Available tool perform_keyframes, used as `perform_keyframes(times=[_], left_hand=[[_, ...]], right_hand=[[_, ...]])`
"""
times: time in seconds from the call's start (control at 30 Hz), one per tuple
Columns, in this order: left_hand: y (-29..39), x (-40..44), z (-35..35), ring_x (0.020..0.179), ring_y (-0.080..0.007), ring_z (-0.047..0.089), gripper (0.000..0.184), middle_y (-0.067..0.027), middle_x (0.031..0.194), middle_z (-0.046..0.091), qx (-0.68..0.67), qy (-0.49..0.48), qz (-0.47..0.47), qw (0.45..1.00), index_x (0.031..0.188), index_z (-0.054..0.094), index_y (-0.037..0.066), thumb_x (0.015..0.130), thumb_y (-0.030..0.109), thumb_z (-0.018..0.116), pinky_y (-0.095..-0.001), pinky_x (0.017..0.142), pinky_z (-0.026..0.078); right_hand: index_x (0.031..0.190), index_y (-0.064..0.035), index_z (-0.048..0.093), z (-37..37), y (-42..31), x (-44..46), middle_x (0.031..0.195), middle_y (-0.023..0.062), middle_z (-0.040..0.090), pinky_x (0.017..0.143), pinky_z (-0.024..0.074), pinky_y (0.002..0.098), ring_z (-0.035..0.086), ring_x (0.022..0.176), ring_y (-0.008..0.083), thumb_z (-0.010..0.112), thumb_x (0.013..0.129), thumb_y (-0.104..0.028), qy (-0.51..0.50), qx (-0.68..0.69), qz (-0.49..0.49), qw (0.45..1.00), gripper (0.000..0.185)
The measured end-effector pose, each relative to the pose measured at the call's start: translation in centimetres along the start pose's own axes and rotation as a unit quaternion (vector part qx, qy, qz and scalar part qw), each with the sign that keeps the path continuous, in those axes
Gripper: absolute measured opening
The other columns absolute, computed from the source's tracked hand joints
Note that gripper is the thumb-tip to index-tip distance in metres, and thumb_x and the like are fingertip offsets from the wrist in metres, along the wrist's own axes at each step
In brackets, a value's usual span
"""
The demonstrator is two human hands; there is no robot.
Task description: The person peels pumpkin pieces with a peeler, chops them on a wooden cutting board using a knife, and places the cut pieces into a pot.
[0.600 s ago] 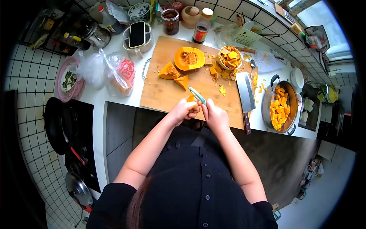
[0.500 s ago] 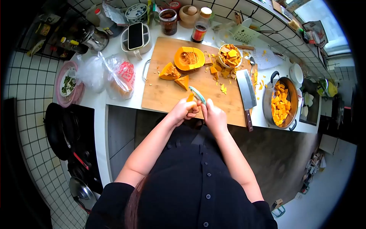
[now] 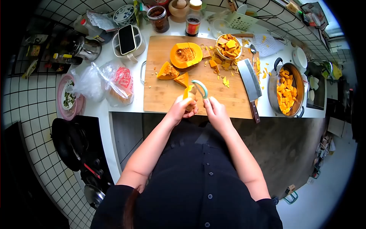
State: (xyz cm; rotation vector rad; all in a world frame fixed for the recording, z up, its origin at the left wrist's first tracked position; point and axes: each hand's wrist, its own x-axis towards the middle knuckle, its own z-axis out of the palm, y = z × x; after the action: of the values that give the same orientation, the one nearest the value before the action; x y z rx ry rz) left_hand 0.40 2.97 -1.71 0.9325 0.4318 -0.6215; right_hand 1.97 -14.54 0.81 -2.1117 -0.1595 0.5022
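Observation:
My left hand (image 3: 183, 108) is closed around a piece of pumpkin (image 3: 188, 92) above the front edge of the wooden cutting board (image 3: 156, 100). In my right hand (image 3: 217, 112) is a pale green peeler (image 3: 204, 90), its head close to the pumpkin piece; whether the blade touches it I cannot tell. Beyond my hands a large pumpkin half (image 3: 186, 53) with seeds lies on the board, with two pumpkin wedges (image 3: 167, 71) nearer to me. Peel scraps (image 3: 226, 81) are scattered at the right, beside a bowl heaped with pumpkin peelings (image 3: 230, 46).
A cleaver (image 3: 249, 81) lies on the board's right side, handle over the counter edge. Further right stands a pot (image 3: 273, 91) of pumpkin cubes. Plastic bags (image 3: 119, 89), a container with a phone (image 3: 127, 39) and jars (image 3: 158, 20) line the left and back.
My hands have moved slightly apart, showing more of the pumpkin piece. The peeler has turned a little and stays in my right hand. The whole view has shifted slightly.

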Motion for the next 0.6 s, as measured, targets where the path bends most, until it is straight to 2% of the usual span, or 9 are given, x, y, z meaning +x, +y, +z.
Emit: perform_keyframes(times=[0.07,0.23,0.33,0.43,0.6], left_hand=[[0.1,0.2,0.7,0.045,-0.0101,0.045,0.03,-0.0081,0.065,0.053,0.005,0.005,0.004,1.0,0.108,0.046,0.004,0.08,0.015,0.046,-0.019,0.036,0.027],[0.5,0.3,3.8,0.042,-0.009,0.039,0.037,-0.0061,0.063,0.049,-0.032,0.068,0.03,0.997,0.116,0.045,0.006,0.079,0.012,0.044,-0.0187,0.037,0.026],[-0.4,0.8,3.5,0.041,-0.0077,0.034,0.031,-0.0042,0.062,0.047,-0.069,0.023,0.019,0.997,0.11,0.047,0.004,0.08,0.013,0.043,-0.0183,0.037,0.025],[-1.0,0.8,3.0,0.041,-0.0071,0.033,0.014,-0.0054,0.065,0.048,-0.088,-0.008,-0.015,0.996,0.095,0.048,0.006,0.085,0.015,0.043,-0.0189,0.037,0.026],[-1.8,0.6,2.2,0.04,-0.0052,0.031,0.015,-0.0036,0.063,0.046,-0.162,-0.078,-0.056,0.982,0.095,0.048,0.007,0.083,0.015,0.045,-0.0181,0.036,0.023]], right_hand=[[0.086,-0.004,0.051,-0.2,-0.1,0.0,0.067,0.0224,0.059,0.056,0.0455,0.0491,0.059,0.065,0.0426,0.049,0.095,-0.029,-0.02,-0.035,-0.041,0.998,0.027],[0.082,-0.005,0.05,-0.4,1.1,0.1,0.062,0.0209,0.059,0.051,0.0474,0.0493,0.059,0.057,0.0407,0.05,0.094,-0.03,-0.005,-0.134,-0.085,0.987,0.028],[0.081,-0.0057,0.049,-0.8,1.8,0.4,0.058,0.0189,0.058,0.048,0.048,0.0479,0.059,0.054,0.0388,0.051,0.093,-0.031,0.012,-0.198,-0.11,0.974,0.029],[0.079,-0.0062,0.048,-1.0,2.4,0.5,0.056,0.0179,0.057,0.047,0.0473,0.0473,0.059,0.052,0.0381,0.052,0.093,-0.032,0.023,-0.23,-0.117,0.966,0.029],[0.078,-0.0066,0.047,-1.5,2.9,0.5,0.057,0.0177,0.056,0.047,0.0458,0.0468,0.058,0.054,0.0381,0.054,0.092,-0.033,0.022,-0.252,-0.127,0.959,0.03]])
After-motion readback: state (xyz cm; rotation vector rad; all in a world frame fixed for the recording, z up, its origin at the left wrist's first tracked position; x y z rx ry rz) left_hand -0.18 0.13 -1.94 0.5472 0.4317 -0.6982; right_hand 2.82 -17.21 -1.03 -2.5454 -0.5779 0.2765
